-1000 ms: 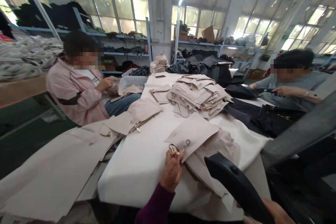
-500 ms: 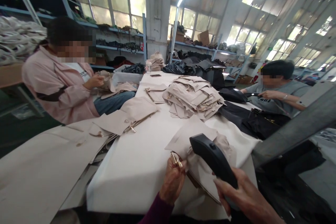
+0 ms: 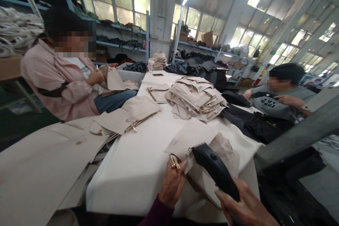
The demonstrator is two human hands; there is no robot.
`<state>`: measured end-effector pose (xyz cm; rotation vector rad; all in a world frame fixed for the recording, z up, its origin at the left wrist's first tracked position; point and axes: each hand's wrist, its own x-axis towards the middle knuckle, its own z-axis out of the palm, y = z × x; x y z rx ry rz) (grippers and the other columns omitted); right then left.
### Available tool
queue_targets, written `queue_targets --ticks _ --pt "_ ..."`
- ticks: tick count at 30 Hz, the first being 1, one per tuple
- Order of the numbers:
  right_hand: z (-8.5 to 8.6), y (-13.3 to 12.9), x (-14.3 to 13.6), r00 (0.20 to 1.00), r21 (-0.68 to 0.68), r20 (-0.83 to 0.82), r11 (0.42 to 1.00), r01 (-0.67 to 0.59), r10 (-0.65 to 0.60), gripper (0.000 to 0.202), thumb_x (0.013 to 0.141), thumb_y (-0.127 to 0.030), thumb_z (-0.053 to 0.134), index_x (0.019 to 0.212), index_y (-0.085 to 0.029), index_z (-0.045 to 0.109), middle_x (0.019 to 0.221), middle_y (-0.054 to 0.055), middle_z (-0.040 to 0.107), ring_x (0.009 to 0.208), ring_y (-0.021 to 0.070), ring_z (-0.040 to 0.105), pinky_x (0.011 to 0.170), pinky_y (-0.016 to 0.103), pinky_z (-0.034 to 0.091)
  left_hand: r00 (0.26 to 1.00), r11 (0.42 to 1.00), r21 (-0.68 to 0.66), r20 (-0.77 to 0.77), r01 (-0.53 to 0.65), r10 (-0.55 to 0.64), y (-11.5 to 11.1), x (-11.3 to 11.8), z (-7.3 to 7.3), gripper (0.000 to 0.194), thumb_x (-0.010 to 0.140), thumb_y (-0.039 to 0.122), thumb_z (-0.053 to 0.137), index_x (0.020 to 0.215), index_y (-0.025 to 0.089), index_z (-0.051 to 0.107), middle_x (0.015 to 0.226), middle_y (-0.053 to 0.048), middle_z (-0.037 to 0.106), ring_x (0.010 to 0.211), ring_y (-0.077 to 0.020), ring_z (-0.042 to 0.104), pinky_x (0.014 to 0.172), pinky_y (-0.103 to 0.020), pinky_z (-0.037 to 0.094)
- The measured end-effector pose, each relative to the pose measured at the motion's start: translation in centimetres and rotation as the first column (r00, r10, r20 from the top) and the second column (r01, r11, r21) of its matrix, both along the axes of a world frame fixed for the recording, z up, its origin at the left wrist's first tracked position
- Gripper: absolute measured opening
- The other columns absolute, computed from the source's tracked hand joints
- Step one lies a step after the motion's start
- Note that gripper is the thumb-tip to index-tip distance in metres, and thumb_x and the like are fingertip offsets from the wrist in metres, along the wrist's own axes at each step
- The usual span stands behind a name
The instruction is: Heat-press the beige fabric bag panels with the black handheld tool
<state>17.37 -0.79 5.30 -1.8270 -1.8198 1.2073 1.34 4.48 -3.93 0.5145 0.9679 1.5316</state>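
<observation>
While the beige panel (image 3: 201, 137) lies flat at the near edge of the white table (image 3: 137, 169), its gold clasp (image 3: 174, 161) is pinched by the left hand (image 3: 172, 183), apparently so that the piece is steadied. The black tool (image 3: 214, 169) is gripped by the right hand (image 3: 243, 208), its nose resting on the panel just beside the clasp. A stack of beige pieces (image 3: 196, 97) sits farther back.

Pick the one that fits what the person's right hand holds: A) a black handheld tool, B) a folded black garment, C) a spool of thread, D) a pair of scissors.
A: the right hand grips a black handheld tool whose tip rests over the beige piece by the left hand.
</observation>
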Motion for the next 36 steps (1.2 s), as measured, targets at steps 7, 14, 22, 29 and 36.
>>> queue_targets --ticks 7,14,22,29,36 --pt "0.7 1.0 0.9 0.999 0.035 -0.038 0.999 0.027 -0.026 0.023 0.081 -0.037 0.049 0.067 -0.020 0.049 0.045 -0.005 0.050 0.040 0.0113 0.050 0.044 0.021 0.042 0.954 0.981 0.118 0.241 0.156 -0.181 -0.2 0.5 -0.3 0.024 0.062 0.022 0.074 0.070 0.024 0.051 0.081 -0.001 0.064 0.083 -0.0195 0.062 0.077 -0.032 0.049" --pt "0.9 1.9 2.6 0.989 0.040 -0.077 0.991 0.128 -0.125 0.036 0.082 -0.047 0.048 0.060 -0.019 0.049 0.040 -0.004 0.050 0.037 0.0107 0.049 0.044 0.021 0.042 0.947 0.996 0.045 0.306 0.082 -0.092 1.8 1.1 -0.3 0.026 0.052 0.017 0.076 0.072 0.021 0.060 0.079 -0.003 0.069 0.087 -0.0236 0.064 0.084 -0.036 0.048" --pt "-0.5 0.9 2.7 0.991 0.000 -0.085 0.995 0.104 -0.103 0.041 0.083 -0.053 0.046 0.056 -0.021 0.046 0.039 -0.002 0.050 0.039 0.0116 0.050 0.042 0.021 0.042 0.955 0.996 -0.080 0.297 0.043 -0.017 3.1 3.6 -1.0 0.021 0.049 0.011 0.073 0.064 0.020 0.061 0.070 -0.003 0.071 0.069 -0.0218 0.065 0.072 -0.035 0.051" --pt "-1.3 0.0 4.9 0.984 -0.031 -0.083 0.988 0.155 -0.157 0.038 0.082 -0.053 0.048 0.062 -0.020 0.046 0.041 -0.005 0.048 0.039 0.0113 0.049 0.043 0.022 0.042 0.945 0.973 -0.027 0.248 0.227 -0.214 1.9 4.5 -0.9 0.028 0.049 0.010 0.077 0.074 0.014 0.065 0.081 -0.006 0.072 0.074 -0.0211 0.067 0.078 -0.034 0.050" --pt "-1.4 0.8 5.4 0.976 -0.040 -0.168 0.990 0.134 -0.139 0.036 0.082 -0.053 0.047 0.066 -0.020 0.045 0.043 -0.003 0.052 0.040 0.0123 0.050 0.043 0.023 0.043 0.919 0.935 0.002 0.186 0.354 -0.348 2.9 3.4 0.7 0.029 0.051 0.011 0.079 0.077 0.013 0.067 0.075 -0.005 0.071 0.070 -0.0183 0.065 0.073 -0.032 0.050"
